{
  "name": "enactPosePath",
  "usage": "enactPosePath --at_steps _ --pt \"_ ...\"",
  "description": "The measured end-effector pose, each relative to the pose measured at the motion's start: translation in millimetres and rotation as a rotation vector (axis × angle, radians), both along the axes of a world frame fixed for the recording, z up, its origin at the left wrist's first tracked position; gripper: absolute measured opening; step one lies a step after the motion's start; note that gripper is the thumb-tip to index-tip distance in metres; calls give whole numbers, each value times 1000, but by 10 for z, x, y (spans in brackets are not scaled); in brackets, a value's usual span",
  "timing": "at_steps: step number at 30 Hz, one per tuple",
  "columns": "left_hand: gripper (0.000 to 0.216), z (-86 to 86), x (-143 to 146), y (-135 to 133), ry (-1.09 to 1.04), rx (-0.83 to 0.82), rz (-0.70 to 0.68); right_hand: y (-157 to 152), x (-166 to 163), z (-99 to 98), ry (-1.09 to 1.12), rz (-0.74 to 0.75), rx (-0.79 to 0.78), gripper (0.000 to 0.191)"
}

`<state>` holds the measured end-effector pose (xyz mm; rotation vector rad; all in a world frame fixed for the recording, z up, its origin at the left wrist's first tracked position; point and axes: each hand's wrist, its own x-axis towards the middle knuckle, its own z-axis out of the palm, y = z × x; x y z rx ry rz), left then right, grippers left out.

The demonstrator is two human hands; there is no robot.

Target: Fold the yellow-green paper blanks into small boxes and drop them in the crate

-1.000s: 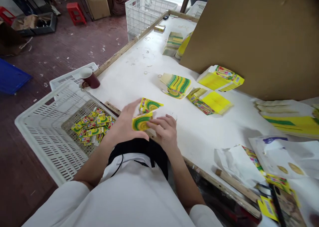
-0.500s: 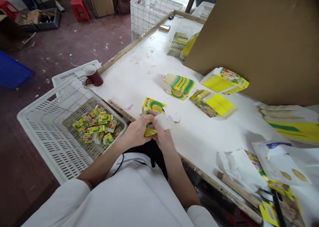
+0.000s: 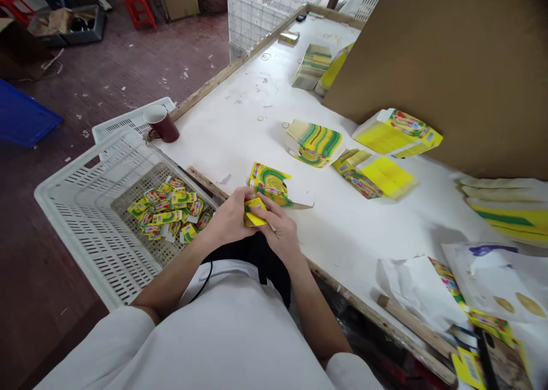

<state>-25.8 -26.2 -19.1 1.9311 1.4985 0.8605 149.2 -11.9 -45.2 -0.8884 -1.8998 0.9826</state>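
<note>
Both hands meet at the near edge of the white table (image 3: pixel 240 127). My left hand (image 3: pixel 230 221) and my right hand (image 3: pixel 278 230) are closed together on a small yellow and green carton (image 3: pixel 256 213), pinching it between fingers and thumbs. Just beyond them a flat printed carton blank (image 3: pixel 274 183) lies on the table, touching or nearly touching my fingers. To the left, below table level, a white slotted crate (image 3: pixel 81 207) holds several small folded yellow cartons (image 3: pixel 169 210).
Stacks of flat yellow-green blanks (image 3: pixel 317 141) and yellow blanks (image 3: pixel 377 176) lie mid-table. A dark red cup (image 3: pixel 160 123) stands at the table's left corner. A big cardboard sheet (image 3: pixel 436 64) leans at the right. Plastic bags and paper (image 3: pixel 492 276) fill the near right; more crates (image 3: pixel 265 7) stand beyond.
My hands, spread around a partly opened blank, have drawn together and folded it into a small compact carton. A second blank now lies uncovered just past them.
</note>
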Motion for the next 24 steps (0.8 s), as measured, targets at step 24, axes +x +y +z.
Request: enactPosePath --at_steps 24 --pt "72 196 -432 65 258 35 78 229 -1 58 26 -168 -24 67"
